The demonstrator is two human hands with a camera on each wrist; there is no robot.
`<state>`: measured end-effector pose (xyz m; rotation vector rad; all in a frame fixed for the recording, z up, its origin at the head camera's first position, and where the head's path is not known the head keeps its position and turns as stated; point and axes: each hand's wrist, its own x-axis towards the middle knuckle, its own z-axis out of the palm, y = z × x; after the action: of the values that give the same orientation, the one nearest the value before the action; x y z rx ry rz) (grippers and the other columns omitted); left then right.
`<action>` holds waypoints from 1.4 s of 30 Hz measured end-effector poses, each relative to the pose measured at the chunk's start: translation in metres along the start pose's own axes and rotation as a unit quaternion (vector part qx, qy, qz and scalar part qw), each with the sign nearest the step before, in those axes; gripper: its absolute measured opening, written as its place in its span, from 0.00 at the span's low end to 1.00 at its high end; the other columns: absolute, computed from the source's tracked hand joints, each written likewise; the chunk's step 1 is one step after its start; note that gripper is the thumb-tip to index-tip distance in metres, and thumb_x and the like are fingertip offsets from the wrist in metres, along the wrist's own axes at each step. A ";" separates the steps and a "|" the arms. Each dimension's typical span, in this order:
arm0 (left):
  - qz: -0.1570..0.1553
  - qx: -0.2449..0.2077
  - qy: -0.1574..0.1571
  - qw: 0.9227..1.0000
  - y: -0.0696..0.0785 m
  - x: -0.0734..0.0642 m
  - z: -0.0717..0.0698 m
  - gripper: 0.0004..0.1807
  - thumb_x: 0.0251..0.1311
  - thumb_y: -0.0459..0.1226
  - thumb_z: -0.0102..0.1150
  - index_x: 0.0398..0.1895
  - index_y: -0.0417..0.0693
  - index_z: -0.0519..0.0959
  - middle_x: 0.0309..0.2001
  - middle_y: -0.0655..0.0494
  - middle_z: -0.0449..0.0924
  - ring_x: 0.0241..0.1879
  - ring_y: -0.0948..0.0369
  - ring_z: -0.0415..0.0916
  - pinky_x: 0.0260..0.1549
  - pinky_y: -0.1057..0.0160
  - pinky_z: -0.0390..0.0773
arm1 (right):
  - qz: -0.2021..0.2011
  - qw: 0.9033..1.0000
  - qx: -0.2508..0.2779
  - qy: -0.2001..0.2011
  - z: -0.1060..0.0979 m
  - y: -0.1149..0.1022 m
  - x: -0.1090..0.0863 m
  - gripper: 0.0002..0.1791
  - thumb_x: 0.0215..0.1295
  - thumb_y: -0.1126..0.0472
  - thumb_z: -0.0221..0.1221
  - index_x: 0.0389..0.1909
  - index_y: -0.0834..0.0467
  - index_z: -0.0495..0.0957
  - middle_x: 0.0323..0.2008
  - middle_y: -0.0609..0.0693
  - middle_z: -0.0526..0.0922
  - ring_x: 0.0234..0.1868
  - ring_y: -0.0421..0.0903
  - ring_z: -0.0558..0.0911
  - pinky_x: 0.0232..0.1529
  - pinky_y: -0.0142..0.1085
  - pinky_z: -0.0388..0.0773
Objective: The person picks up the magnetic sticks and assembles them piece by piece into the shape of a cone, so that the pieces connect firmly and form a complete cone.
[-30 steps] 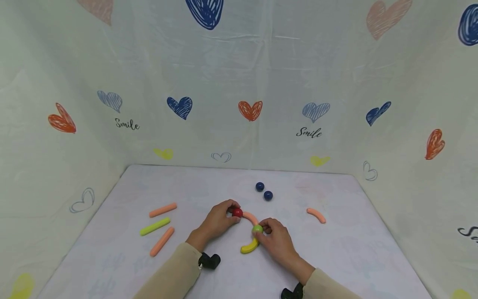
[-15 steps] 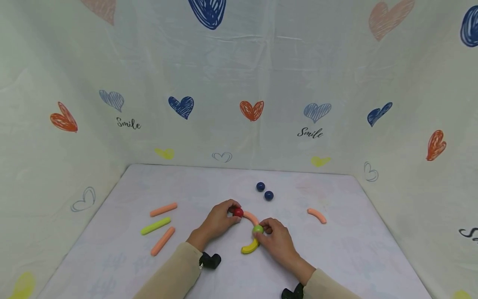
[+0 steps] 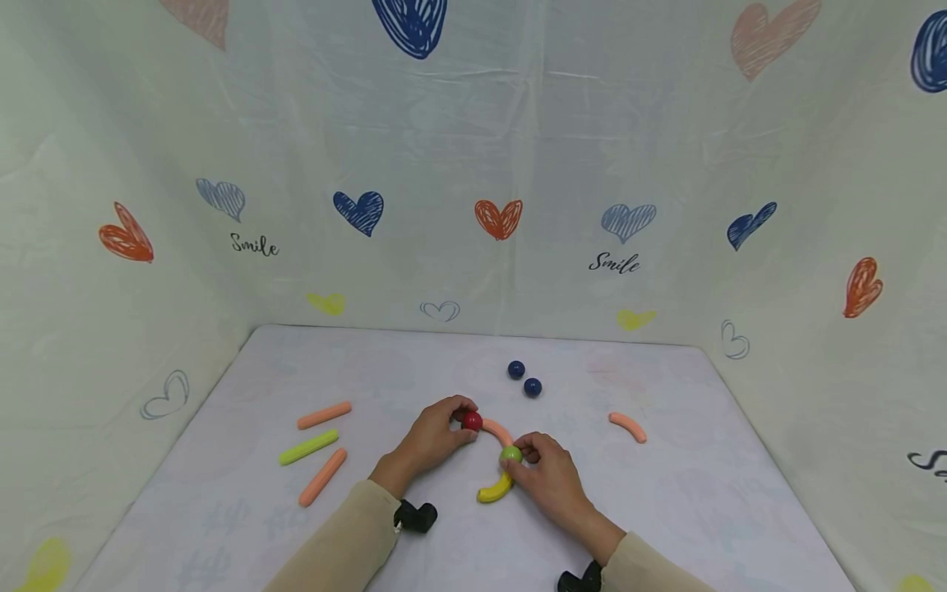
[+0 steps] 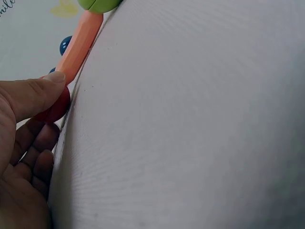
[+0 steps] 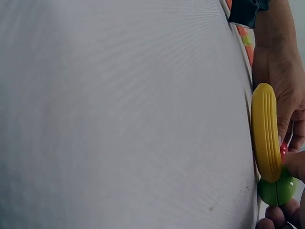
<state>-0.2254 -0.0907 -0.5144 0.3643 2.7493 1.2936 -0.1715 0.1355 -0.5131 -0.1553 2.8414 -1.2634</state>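
In the head view my left hand [image 3: 431,434] pinches a red ball [image 3: 472,421] between thumb and fingers. From that ball a curved orange rod [image 3: 498,431] runs to a green ball [image 3: 510,455], which my right hand [image 3: 551,478] pinches. A curved yellow rod [image 3: 494,491] touches the green ball and bends toward me. Together the pieces form a hooked chain lying low over the table. The left wrist view shows the thumb pressing where the orange rod [image 4: 82,45] meets the red ball [image 4: 58,106]. In the right wrist view the yellow rod [image 5: 266,131] meets the green ball [image 5: 278,188].
Left on the white table [image 3: 414,370] lie a straight orange rod [image 3: 324,415], a lime-green rod [image 3: 309,447] and another orange rod [image 3: 322,477]. Two dark blue balls [image 3: 516,370] sit beyond the hands. One curved orange rod [image 3: 628,427] lies at right. A heart-printed curtain [image 3: 444,271] surrounds the table.
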 end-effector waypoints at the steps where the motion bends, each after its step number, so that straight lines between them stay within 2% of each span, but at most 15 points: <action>1: 0.000 -0.001 -0.001 1.000 0.000 0.000 0.000 0.21 0.65 0.37 0.73 0.60 0.54 0.80 0.52 0.58 0.83 0.53 0.58 0.77 0.61 0.50 0.79 | 0.002 1.000 0.000 0.000 0.000 0.000 0.000 0.15 0.64 0.50 0.73 0.45 0.53 0.82 0.41 0.44 0.83 0.43 0.42 0.77 0.48 0.39 0.75; 8: -0.001 -0.003 0.008 1.000 -0.001 -0.006 -0.002 0.23 0.65 0.38 0.73 0.61 0.53 0.79 0.54 0.55 0.81 0.56 0.56 0.78 0.63 0.48 0.79 | 0.006 1.000 0.003 -0.003 0.001 0.001 0.000 0.14 0.65 0.51 0.72 0.45 0.52 0.82 0.41 0.43 0.83 0.43 0.42 0.77 0.49 0.41 0.75; 13: -0.026 -0.007 0.029 0.999 0.000 -0.015 -0.001 0.23 0.64 0.40 0.74 0.61 0.53 0.78 0.57 0.53 0.78 0.56 0.55 0.78 0.61 0.48 0.80 | 0.008 1.000 0.004 -0.006 0.001 0.000 -0.001 0.15 0.65 0.50 0.71 0.46 0.53 0.83 0.41 0.43 0.82 0.43 0.42 0.77 0.48 0.40 0.75; 15: -0.034 -0.007 0.028 0.999 0.001 -0.020 -0.001 0.23 0.64 0.41 0.74 0.60 0.53 0.78 0.57 0.53 0.78 0.55 0.55 0.77 0.60 0.48 0.80 | 0.012 1.000 0.005 -0.007 0.001 0.001 -0.002 0.15 0.65 0.49 0.71 0.46 0.52 0.83 0.41 0.43 0.82 0.43 0.42 0.77 0.48 0.39 0.75; 18: -0.034 0.002 0.009 0.999 0.004 -0.029 -0.001 0.23 0.63 0.44 0.74 0.58 0.54 0.78 0.56 0.55 0.78 0.56 0.56 0.77 0.61 0.48 0.80 | 0.013 1.000 0.004 -0.010 0.000 0.001 -0.003 0.15 0.66 0.49 0.71 0.47 0.52 0.83 0.41 0.43 0.82 0.43 0.42 0.77 0.48 0.39 0.75; 24: -0.016 0.016 -0.044 0.999 0.011 -0.048 0.002 0.22 0.61 0.51 0.75 0.54 0.58 0.79 0.56 0.59 0.78 0.58 0.57 0.74 0.65 0.45 0.74 | 0.015 1.000 0.016 -0.015 -0.001 0.000 -0.004 0.15 0.67 0.49 0.70 0.47 0.53 0.83 0.41 0.44 0.82 0.43 0.42 0.77 0.48 0.38 0.76; 28: 0.020 0.057 -0.065 0.996 0.016 -0.056 0.005 0.22 0.57 0.55 0.77 0.47 0.60 0.78 0.52 0.61 0.78 0.55 0.56 0.71 0.62 0.41 0.69 | 0.011 1.000 0.021 -0.018 -0.002 -0.003 -0.006 0.16 0.67 0.48 0.70 0.47 0.54 0.83 0.41 0.44 0.82 0.43 0.42 0.77 0.47 0.38 0.76; 31: 0.047 0.102 -0.070 0.991 0.018 -0.060 0.010 0.23 0.54 0.57 0.78 0.45 0.61 0.78 0.50 0.63 0.77 0.55 0.55 0.69 0.60 0.42 0.66 | 0.005 1.000 0.020 -0.018 -0.002 -0.005 -0.008 0.16 0.67 0.48 0.70 0.47 0.54 0.83 0.41 0.44 0.82 0.43 0.41 0.78 0.47 0.38 0.76; 34: 0.056 0.134 -0.071 0.987 0.017 -0.063 0.013 0.23 0.52 0.57 0.79 0.44 0.63 0.78 0.50 0.64 0.76 0.58 0.55 0.69 0.61 0.43 0.66 | 0.002 1.000 0.013 -0.024 -0.001 -0.004 -0.009 0.16 0.68 0.47 0.69 0.47 0.53 0.83 0.41 0.43 0.82 0.43 0.40 0.78 0.47 0.37 0.76; 42: 0.074 0.158 -0.071 0.982 0.009 -0.065 0.005 0.14 0.57 0.50 0.79 0.40 0.61 0.83 0.45 0.67 0.78 0.56 0.58 0.72 0.64 0.44 0.70 | -0.035 0.999 -0.008 -0.037 0.003 -0.002 -0.012 0.14 0.69 0.49 0.69 0.49 0.52 0.84 0.41 0.41 0.82 0.43 0.38 0.78 0.47 0.34 0.79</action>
<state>-0.1597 -0.0972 -0.5121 0.6667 2.8448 0.8136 -0.1591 0.1329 -0.5134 -0.2986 2.8057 -1.2209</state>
